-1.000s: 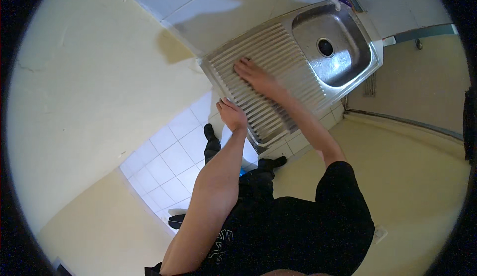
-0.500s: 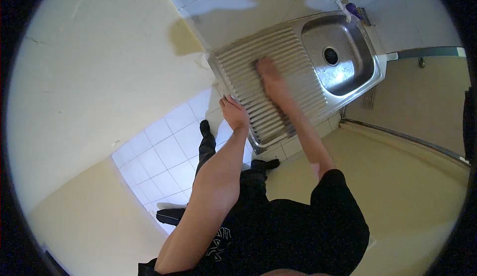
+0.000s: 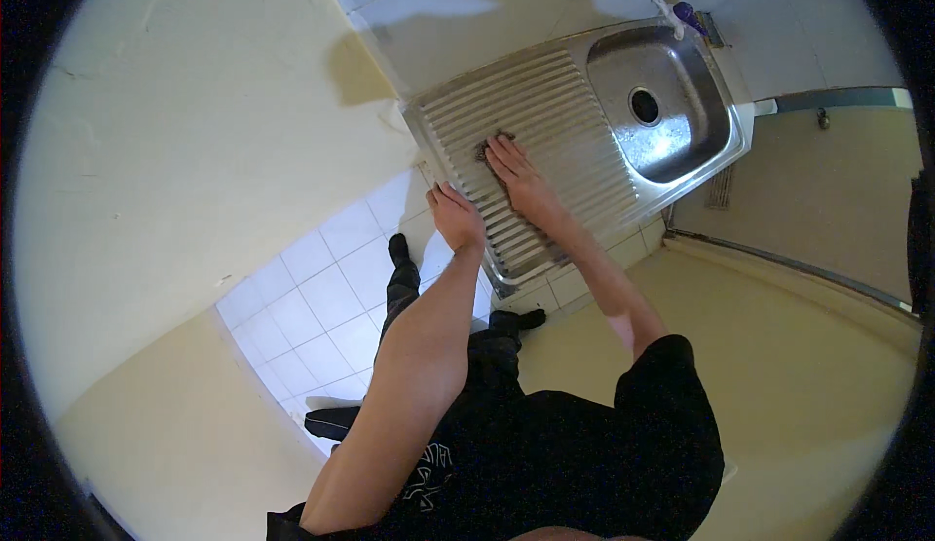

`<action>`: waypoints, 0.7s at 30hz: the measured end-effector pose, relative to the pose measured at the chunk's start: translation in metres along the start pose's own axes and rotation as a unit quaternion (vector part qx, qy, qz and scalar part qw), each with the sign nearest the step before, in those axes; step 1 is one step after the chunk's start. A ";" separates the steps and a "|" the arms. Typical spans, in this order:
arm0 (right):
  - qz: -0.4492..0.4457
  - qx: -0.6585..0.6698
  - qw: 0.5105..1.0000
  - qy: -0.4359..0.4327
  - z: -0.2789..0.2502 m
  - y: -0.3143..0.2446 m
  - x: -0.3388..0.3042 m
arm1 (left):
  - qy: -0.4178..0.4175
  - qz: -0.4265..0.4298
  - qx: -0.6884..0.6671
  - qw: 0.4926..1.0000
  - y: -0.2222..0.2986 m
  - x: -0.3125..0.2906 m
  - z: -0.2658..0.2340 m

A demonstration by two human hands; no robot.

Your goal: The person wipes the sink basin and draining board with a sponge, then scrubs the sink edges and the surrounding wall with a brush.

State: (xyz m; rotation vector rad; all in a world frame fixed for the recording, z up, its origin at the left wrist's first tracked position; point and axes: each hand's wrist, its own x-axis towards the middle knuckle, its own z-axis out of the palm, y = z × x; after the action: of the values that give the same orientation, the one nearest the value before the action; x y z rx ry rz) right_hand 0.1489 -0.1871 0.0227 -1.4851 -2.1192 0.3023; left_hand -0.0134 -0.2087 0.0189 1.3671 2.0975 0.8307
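Note:
A stainless steel sink unit has a ribbed drainboard (image 3: 557,103) on its left and a bowl (image 3: 609,54) on its right. My right hand (image 3: 526,186) lies with fingers stretched over a dark, mesh-like scouring pad (image 3: 483,152), pressing it on the ribs near the board's left side. Only the pad's edges show around the fingertips; the rest is hidden beneath them. My left hand (image 3: 454,218) grips the drainboard's near-left rim, its fingers curled at the edge and partly out of sight.
A white tap (image 3: 668,17) with a purple piece (image 3: 689,17) stands behind the bowl. The bowl has a dark drain hole (image 3: 644,107). A bare wall (image 3: 224,103) borders the left side. White floor tiles (image 3: 326,298) lie below, with a door (image 3: 808,190) at the right.
The right hand, blurred before, has shifted slightly down the drainboard with the scouring pad and now shows sharply. The left hand keeps its hold on the rim.

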 end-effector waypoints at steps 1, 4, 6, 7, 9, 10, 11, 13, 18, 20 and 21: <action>-0.048 0.041 0.997 -0.036 -0.009 -0.011 0.004 | 0.002 -0.001 0.001 1.000 -0.002 0.001 -0.002; 0.035 -0.028 0.999 0.020 -0.027 0.043 0.020 | 0.017 0.003 -0.015 1.000 0.001 0.003 0.000; 0.145 -0.120 0.978 0.090 -0.042 0.078 0.026 | 0.009 -0.007 -0.027 1.000 0.002 0.001 0.002; 0.142 -0.118 0.979 0.089 -0.039 0.079 0.033 | 0.012 -0.008 -0.027 1.000 0.004 0.000 0.001; 0.236 -0.076 0.945 0.213 -0.027 0.074 0.047 | 0.012 -0.005 -0.013 1.000 0.008 0.000 -0.001; 0.220 -0.027 0.953 0.205 -0.017 0.062 0.052 | 0.012 -0.005 -0.013 1.000 0.008 0.000 -0.001; 0.202 0.023 0.959 0.198 -0.004 0.041 0.062 | 0.007 -0.007 -0.004 1.000 0.007 0.001 -0.003; 0.140 0.017 0.986 0.094 0.031 0.016 0.069 | -0.008 -0.003 -0.001 1.000 0.014 -0.003 -0.001; -0.128 0.067 0.989 -0.042 0.028 -0.002 0.103 | -0.003 -0.003 0.004 1.000 0.007 0.000 -0.003; -0.058 0.048 0.997 -0.005 0.012 0.023 0.110 | 0.003 -0.001 0.006 1.000 0.000 0.002 -0.006; 0.006 -0.004 0.999 0.035 0.002 0.053 0.109 | 0.001 0.003 -0.001 1.000 0.004 0.000 -0.003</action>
State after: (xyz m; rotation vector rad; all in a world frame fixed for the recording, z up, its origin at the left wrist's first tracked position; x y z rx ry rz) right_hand 0.1625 -0.0666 0.0280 -1.4919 -2.0600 0.2424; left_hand -0.0133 -0.2078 0.0243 1.3732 2.0954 0.8368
